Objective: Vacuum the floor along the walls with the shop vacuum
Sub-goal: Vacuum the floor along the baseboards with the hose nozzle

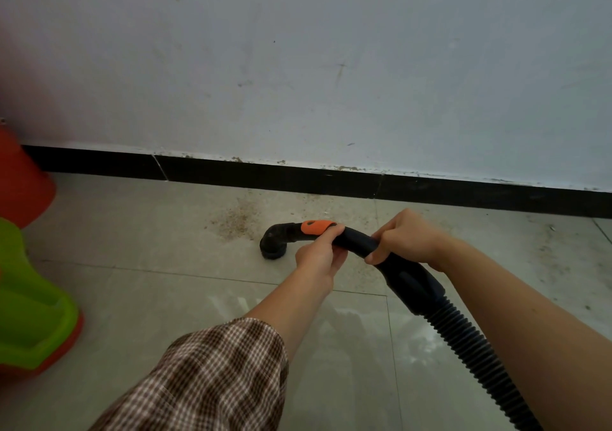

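"Head camera is my only feed. What I see most of is a pale painted wall (298,49), scuffed, then a grey glossy tiled floor (165,298), with a black skirting strip (265,175) running along where they meet."

"And the vacuum?"

"I only get its black ribbed plastic vacuum hose (470,354). It comes in at the bottom right and its long axis runs diagonally up and left towards the skirting. It feeds a smooth black curved handle tube (407,275), which arches over and levels out, pointing left."

"Hands?"

"Both are on it. I see the right hand (407,238) wrapped over the top of the curve, fingers curled round, thumb underneath. The left hand (319,255), coming out of a brown checked sleeve (215,374), grips the tube further forward, fingers closed over it."

"Anything beside them?"

"At the left edge I have a lime-green plastic stool (29,298) with an orange base, and behind it an orange plastic tub (23,172) near the skirting, partly out of frame."

"Where is the working end?"

"I see a black elbow-shaped nozzle (275,241) on the tip, bent so its round mouth faces down at the floor, just short of the skirting. I cannot tell whether it touches the tile. A patch of brown grit (235,220) lies just to its left. Between the nozzle and the left hand's fingertips sits an orange slider (316,227) on top of the tube."
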